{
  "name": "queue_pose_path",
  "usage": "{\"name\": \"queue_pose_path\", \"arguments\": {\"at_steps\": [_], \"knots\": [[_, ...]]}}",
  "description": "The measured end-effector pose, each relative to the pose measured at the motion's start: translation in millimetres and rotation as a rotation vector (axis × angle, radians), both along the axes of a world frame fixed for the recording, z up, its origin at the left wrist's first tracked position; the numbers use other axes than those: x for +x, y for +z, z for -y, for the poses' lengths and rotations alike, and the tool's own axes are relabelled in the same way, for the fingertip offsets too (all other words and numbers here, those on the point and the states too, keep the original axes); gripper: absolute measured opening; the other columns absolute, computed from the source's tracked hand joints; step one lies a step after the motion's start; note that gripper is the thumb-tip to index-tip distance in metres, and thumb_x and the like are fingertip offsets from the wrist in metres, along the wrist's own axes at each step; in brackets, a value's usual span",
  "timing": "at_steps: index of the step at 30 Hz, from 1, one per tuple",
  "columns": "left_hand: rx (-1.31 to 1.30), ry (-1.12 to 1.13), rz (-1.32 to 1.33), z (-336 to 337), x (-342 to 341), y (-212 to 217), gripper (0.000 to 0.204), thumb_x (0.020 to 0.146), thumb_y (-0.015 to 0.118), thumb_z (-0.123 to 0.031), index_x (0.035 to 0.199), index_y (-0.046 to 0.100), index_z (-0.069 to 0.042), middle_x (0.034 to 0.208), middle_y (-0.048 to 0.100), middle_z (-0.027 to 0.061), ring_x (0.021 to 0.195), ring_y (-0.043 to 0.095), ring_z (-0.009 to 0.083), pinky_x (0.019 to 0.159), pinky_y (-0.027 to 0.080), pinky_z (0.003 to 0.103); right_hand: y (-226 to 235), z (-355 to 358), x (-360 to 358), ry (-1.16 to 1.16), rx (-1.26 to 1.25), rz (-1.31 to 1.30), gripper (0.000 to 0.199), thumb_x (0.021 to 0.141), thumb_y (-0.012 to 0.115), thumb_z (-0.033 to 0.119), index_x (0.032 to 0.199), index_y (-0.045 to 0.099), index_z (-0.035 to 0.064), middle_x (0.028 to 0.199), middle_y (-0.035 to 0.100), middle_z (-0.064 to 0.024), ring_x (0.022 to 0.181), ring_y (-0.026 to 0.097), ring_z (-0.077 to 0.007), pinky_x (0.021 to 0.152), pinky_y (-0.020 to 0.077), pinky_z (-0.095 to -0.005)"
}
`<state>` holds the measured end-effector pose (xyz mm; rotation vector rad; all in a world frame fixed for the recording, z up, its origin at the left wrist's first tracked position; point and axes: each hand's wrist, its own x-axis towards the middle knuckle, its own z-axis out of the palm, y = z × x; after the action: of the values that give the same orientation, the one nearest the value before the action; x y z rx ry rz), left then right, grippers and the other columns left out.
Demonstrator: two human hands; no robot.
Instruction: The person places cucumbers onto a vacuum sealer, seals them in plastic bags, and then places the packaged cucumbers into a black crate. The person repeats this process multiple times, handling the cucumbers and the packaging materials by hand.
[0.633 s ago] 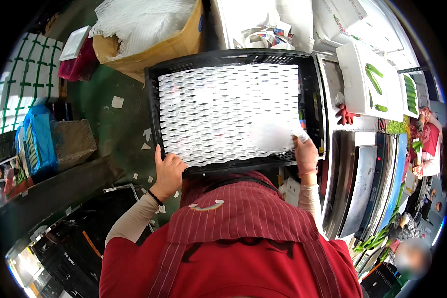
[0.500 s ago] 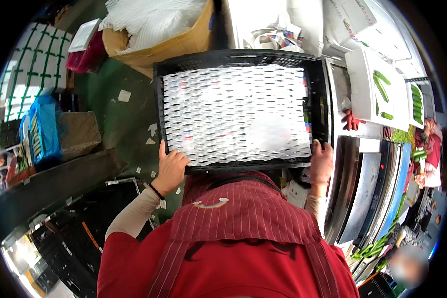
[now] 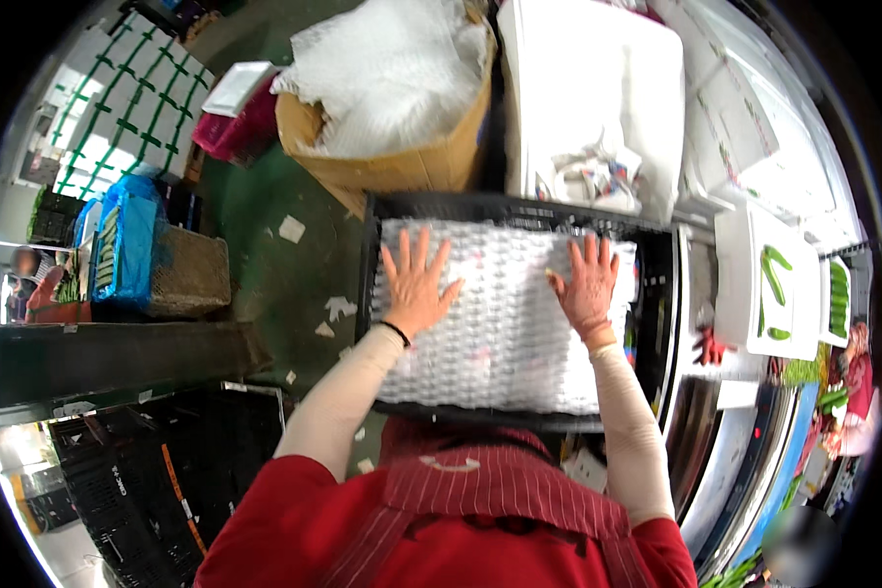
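Both hands have moved off the near rim of the black plastic crate [image 3: 662, 294] and now lie palm-down inside it. The left hand [image 3: 416, 284] and right hand [image 3: 586, 284] rest flat, fingers spread, on the white foam mesh liner [image 3: 505, 333]; neither grip is closed on anything. The crate itself has come down and forward: it now sits level directly ahead of the red striped apron [image 3: 480, 490]. Judgement: carrying is over, and the liner is being pressed flat against the crate floor.

Packages by place:
- Beyond the left hand: a brown cardboard box [image 3: 402, 162] filled with white foam sheets.
- Beyond the right hand: a tall white sack [image 3: 588, 98].
- Right of the right hand: white trays [image 3: 755, 274] holding green cucumbers.
- Far left of the left hand: a blue plastic bag [image 3: 122, 245] on a woven basket.
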<state>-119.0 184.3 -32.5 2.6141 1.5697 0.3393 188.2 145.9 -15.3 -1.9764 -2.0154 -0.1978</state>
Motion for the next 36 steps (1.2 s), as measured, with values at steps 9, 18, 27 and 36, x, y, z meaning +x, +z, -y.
{"name": "queue_pose_path", "arguments": {"at_steps": [9, 18, 27, 36], "knots": [[-0.143, 0.078, 0.031, 0.2, -17.5, -47.5, 0.065, 0.097, 0.048, -0.050, 0.151, 0.033, -0.018, 0.160, 0.018, 0.0150, 0.147, 0.007, 0.0424, 0.113, 0.003, 0.065, -25.6, -9.0, 9.6, -0.031, -0.139, -0.165, 0.061, 0.079, 0.069, 0.036, 0.129, 0.053, 0.0047, 0.139, 0.043, -0.0213, 0.125, 0.039, -0.0432, 0.105, 0.0292, -0.0604], [0.443, 0.004, 0.229, -221.2, -2.0, 48.4, 0.029, 0.085, 0.061, -0.014, 0.114, 0.063, -0.009, 0.130, 0.055, 0.0112, 0.125, 0.044, 0.0365, 0.097, 0.033, 0.049, 33.8, 70.4, -15.7, -0.141, -0.002, -0.334, 0.054, 0.094, 0.058, 0.030, 0.137, 0.046, -0.0004, 0.139, 0.046, -0.0243, 0.133, 0.039, -0.0408, 0.112, 0.0277, -0.0489], [-0.108, -0.154, -0.288, -414.6, 84.5, -55.2, 0.033, 0.086, 0.053, -0.007, 0.115, 0.069, -0.010, 0.156, 0.030, 0.0118, 0.147, 0.015, 0.0390, 0.115, 0.014, 0.062, 29.0, 135.7, -85.7, -0.193, -0.160, -0.649, 0.038, 0.093, 0.058, 0.029, 0.118, 0.059, 0.0010, 0.119, 0.060, -0.0178, 0.118, 0.052, -0.0404, 0.101, 0.0393, -0.0475], [0.578, -0.252, 0.838, -418.6, 70.3, 36.2, 0.009, 0.083, 0.067, -0.003, 0.086, 0.059, -0.005, 0.079, 0.061, 0.0076, 0.076, 0.061, 0.0235, 0.069, 0.047, 0.037, 44.6, 140.5, -82.3, -0.244, -0.154, -0.657, 0.039, 0.089, 0.064, 0.022, 0.121, 0.058, -0.0002, 0.122, 0.059, -0.0171, 0.120, 0.051, -0.0394, 0.102, 0.0392, -0.0462]]}}
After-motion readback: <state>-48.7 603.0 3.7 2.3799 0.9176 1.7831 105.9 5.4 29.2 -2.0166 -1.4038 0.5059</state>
